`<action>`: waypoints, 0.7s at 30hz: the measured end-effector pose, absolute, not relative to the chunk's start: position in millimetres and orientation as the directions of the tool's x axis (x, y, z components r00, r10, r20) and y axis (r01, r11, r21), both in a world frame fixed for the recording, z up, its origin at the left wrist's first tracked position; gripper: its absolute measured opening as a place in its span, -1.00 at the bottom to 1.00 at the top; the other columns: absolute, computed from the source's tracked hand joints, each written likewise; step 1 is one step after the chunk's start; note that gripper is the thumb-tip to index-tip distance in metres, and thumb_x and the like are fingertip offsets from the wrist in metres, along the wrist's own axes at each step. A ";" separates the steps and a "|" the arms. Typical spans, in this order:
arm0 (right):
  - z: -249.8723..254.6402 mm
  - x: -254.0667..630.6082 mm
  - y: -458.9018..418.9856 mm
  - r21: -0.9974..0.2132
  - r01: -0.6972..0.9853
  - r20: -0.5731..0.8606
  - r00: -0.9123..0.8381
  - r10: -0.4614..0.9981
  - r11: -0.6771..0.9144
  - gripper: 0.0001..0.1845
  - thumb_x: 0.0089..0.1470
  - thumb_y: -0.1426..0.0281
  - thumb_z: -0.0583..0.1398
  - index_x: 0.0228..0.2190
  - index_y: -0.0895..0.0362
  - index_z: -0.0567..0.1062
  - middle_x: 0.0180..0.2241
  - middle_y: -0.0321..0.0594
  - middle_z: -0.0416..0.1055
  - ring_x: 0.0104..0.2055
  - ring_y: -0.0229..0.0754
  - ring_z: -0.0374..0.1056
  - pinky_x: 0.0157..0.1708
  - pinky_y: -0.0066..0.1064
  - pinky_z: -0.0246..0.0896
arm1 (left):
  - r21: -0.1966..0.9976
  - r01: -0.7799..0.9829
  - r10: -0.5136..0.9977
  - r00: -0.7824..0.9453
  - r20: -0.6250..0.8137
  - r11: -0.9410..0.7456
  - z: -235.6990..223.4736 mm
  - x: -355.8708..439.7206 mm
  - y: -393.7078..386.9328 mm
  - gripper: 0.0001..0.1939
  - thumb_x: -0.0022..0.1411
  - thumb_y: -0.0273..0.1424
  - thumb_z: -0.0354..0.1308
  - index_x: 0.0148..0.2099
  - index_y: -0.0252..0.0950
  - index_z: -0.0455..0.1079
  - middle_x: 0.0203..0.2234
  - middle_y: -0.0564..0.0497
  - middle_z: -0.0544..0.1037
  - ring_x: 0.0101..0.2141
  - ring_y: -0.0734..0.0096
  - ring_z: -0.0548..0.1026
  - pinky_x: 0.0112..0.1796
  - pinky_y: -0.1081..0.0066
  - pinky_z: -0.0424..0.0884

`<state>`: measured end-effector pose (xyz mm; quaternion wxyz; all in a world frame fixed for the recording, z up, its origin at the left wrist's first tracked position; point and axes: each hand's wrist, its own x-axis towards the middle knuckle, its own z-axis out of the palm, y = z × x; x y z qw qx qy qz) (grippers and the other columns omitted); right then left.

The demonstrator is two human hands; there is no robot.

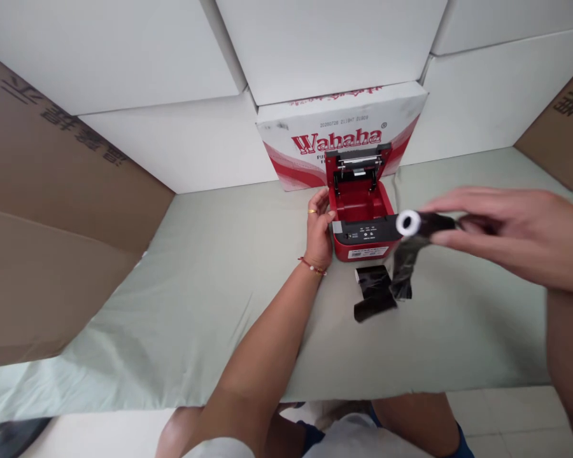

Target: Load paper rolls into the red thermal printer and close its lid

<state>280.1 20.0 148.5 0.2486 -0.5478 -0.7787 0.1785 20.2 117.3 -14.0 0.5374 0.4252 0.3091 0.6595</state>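
A small red printer (363, 210) stands on the table with its lid flipped up and its red bay showing. My left hand (319, 228) rests against the printer's left side, fingers curled on its edge. My right hand (510, 232) is raised close to the camera and pinches a black ribbon roll with a white core (417, 224). A strip of black ribbon (403, 270) hangs from the roll. Another curled length of black ribbon (373, 291) lies on the cloth just in front of the printer.
A pale green cloth (195, 299) covers the table. A red and white "Wahaha" carton (310, 133) stands right behind the printer among stacked white boxes (181, 140). Brown cardboard (52, 210) walls the left side, more brown cardboard (566, 127) the right. My knees show below the table edge.
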 end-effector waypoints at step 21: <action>106.9 179.5 134.6 -0.090 0.987 -0.015 -0.135 0.991 0.133 -0.54 0.26 0.31 0.25 0.15 -0.08 0.69 -0.01 -0.01 0.71 0.03 0.23 0.60 -0.15 -0.13 0.41 | 0.188 0.633 0.357 0.149 0.922 -0.751 10.9 41.1 54.5 -0.75 0.31 -0.33 0.25 0.03 -0.20 0.53 -0.20 -0.02 0.75 0.12 0.08 0.67 0.50 -0.09 0.00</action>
